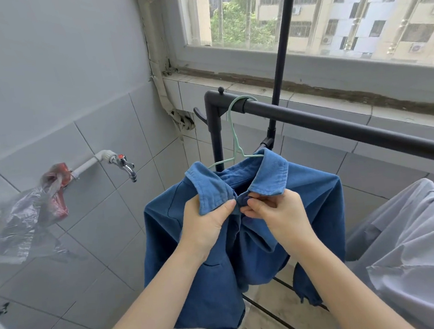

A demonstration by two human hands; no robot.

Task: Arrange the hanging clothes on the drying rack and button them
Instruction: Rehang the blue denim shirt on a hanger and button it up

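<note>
Our left fingers (226,208) and right fingers (254,202) pinch together the collar edges of the blue denim shirt (313,208), seemingly to button it

The black drying rack (339,125) carries 1 mint hanger (234,136); a blue shirt (320,207) hangs on it.

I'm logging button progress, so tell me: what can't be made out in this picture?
Top button of the shirt: head view, hidden under the fingers of the left hand and right hand holding the front edges.
Lower buttons: lost in the shirt's folds.
Pale garment: cut off by the right and bottom edges; type unclear.
Rail: far end past the right edge.
</note>
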